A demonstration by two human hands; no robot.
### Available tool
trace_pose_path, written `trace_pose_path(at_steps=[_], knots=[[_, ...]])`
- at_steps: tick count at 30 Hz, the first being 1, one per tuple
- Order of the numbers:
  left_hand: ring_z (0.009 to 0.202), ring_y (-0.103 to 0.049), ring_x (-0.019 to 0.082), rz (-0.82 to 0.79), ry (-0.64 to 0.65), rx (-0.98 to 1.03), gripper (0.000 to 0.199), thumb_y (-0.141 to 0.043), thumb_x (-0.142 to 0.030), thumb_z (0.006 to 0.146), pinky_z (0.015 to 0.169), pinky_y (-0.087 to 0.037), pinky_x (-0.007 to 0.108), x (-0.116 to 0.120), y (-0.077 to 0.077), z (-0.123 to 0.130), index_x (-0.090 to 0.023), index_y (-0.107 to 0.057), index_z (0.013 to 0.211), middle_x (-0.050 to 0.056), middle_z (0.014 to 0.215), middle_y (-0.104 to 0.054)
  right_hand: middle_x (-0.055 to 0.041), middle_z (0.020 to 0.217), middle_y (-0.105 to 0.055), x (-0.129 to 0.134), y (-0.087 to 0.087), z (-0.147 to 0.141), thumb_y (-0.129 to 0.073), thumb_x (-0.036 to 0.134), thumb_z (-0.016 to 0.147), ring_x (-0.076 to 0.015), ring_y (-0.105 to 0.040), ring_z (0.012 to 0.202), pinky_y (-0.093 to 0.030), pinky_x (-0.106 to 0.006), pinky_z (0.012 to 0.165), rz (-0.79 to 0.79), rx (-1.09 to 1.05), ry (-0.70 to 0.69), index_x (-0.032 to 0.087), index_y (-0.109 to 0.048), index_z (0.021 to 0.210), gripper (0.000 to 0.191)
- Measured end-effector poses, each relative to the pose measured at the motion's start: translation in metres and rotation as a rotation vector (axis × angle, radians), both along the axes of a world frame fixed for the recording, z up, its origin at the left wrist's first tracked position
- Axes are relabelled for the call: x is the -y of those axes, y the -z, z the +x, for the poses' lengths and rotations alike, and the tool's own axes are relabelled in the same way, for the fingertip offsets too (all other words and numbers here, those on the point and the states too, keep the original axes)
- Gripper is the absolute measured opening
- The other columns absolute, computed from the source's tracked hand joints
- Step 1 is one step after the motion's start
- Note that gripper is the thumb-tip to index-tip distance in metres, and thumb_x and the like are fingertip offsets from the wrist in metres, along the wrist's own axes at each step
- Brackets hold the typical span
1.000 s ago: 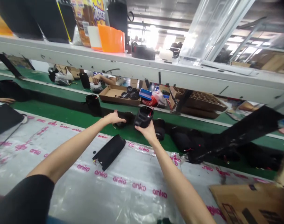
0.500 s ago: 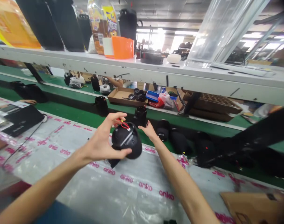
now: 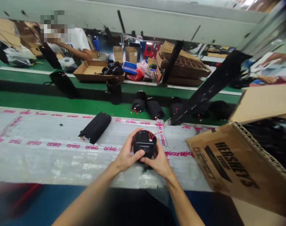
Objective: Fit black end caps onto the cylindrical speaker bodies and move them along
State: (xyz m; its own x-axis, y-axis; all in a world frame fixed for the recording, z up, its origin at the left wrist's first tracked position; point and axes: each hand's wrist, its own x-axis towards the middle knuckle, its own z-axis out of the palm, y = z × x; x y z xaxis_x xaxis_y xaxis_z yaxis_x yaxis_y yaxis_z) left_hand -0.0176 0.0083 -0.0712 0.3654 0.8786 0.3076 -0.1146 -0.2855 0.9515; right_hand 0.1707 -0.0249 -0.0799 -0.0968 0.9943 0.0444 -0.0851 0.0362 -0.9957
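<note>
Black wired housing [image 3: 145, 145] now clenched in grip of left hand [image 3: 127, 154] and right hand [image 3: 157, 161], no longer one-handed

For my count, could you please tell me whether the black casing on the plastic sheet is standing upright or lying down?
Lying down: the black casing rests along its side on the plastic sheet.

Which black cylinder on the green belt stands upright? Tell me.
The black cylinder below the cardboard tray stands on end; the cylinders to its right lie sideways.
</note>
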Motion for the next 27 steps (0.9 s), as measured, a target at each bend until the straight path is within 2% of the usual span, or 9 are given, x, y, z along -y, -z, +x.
trace_pose_path(at_steps=[2,5,8,10,12,15,20,23,27], knots=[[0.156,-0.045,0.037,-0.03,-0.025,-0.018,0.087,-0.071,-0.059,0.096,0.132,-0.033,0.058,0.004,0.009,0.01,-0.025,-0.032,0.167,0.018,0.169,-0.043,-0.0137,0.16,-0.056,0.004,0.005,-0.002,-0.094,0.053,0.076,-0.0331,-0.055,0.149,-0.042,-0.051,0.128,0.056,0.018,0.03,0.026,-0.046,0.158,0.099],[0.15,-0.051,0.039,-0.043,-0.021,-0.028,0.096,-0.072,-0.068,0.091,0.128,-0.038,0.057,0.009,0.017,0.015,-0.024,-0.033,0.166,0.018,0.164,-0.05,-0.0119,0.172,-0.042,0.01,0.007,0.001,-0.074,0.06,0.093,-0.0324,-0.04,0.161,-0.032,-0.051,0.134,0.143,0.033,0.014,0.026,-0.032,0.168,0.093],[0.146,-0.054,0.038,-0.014,-0.018,-0.056,0.101,-0.076,-0.068,0.088,0.126,-0.04,0.056,0.015,0.021,0.019,-0.023,-0.031,0.167,0.019,0.162,-0.051,-0.0103,0.175,-0.037,0.017,0.013,0.001,-0.067,0.065,0.096,-0.0329,-0.033,0.164,-0.03,-0.051,0.135,0.175,0.043,0.053,0.026,-0.024,0.172,0.095],[0.142,-0.058,0.038,0.018,-0.091,-0.049,0.099,-0.076,-0.07,0.087,0.123,-0.044,0.056,0.019,0.022,0.026,-0.021,-0.035,0.164,0.019,0.157,-0.055,-0.0116,0.17,-0.043,0.019,0.017,-0.005,-0.065,0.068,0.095,-0.0344,-0.04,0.16,-0.035,-0.052,0.132,0.165,0.044,0.095,0.026,-0.029,0.169,0.092],[0.134,-0.064,0.037,0.04,-0.25,0.007,0.09,-0.07,-0.072,0.089,0.116,-0.051,0.054,0.022,0.022,0.036,-0.02,-0.043,0.157,0.018,0.147,-0.062,-0.0124,0.163,-0.051,0.02,0.017,-0.014,-0.062,0.067,0.097,-0.035,-0.05,0.152,-0.043,-0.052,0.127,0.154,0.031,0.152,0.026,-0.037,0.163,0.082],[0.122,-0.069,0.035,0.049,-0.41,0.093,0.079,-0.061,-0.073,0.093,0.108,-0.057,0.052,0.024,0.015,0.052,-0.02,-0.05,0.151,0.015,0.136,-0.068,-0.0117,0.153,-0.057,0.019,0.007,-0.03,-0.062,0.058,0.097,-0.0345,-0.059,0.141,-0.05,-0.051,0.119,0.175,0.011,0.285,0.026,-0.044,0.155,0.069],[0.115,-0.071,0.033,0.07,-0.402,0.112,0.072,-0.062,-0.066,0.093,0.102,-0.059,0.05,0.023,0.007,0.064,-0.021,-0.052,0.149,0.013,0.131,-0.07,-0.0127,0.135,-0.065,0.016,-0.006,-0.04,-0.056,0.049,0.088,-0.0348,-0.068,0.121,-0.058,-0.052,0.106,0.178,0.092,0.464,0.023,-0.049,0.143,0.061],[0.124,-0.067,0.034,0.086,-0.372,0.051,0.067,-0.063,-0.058,0.094,0.109,-0.055,0.052,0.026,0.011,0.058,-0.021,-0.052,0.149,0.013,0.138,-0.067,-0.016,0.135,-0.065,0.02,0.003,-0.039,-0.049,0.048,0.086,-0.0377,-0.067,0.124,-0.056,-0.056,0.108,0.13,0.147,0.503,0.02,-0.047,0.146,0.065],[0.143,-0.056,0.037,0.087,-0.202,-0.037,0.073,-0.063,-0.055,0.096,0.121,-0.045,0.056,0.034,0.016,0.04,-0.022,-0.045,0.158,0.016,0.158,-0.054,-0.0166,0.141,-0.064,0.029,0.013,-0.042,-0.048,0.045,0.088,-0.0395,-0.064,0.131,-0.053,-0.058,0.112,0.161,0.153,0.523,0.02,-0.047,0.148,0.065]])
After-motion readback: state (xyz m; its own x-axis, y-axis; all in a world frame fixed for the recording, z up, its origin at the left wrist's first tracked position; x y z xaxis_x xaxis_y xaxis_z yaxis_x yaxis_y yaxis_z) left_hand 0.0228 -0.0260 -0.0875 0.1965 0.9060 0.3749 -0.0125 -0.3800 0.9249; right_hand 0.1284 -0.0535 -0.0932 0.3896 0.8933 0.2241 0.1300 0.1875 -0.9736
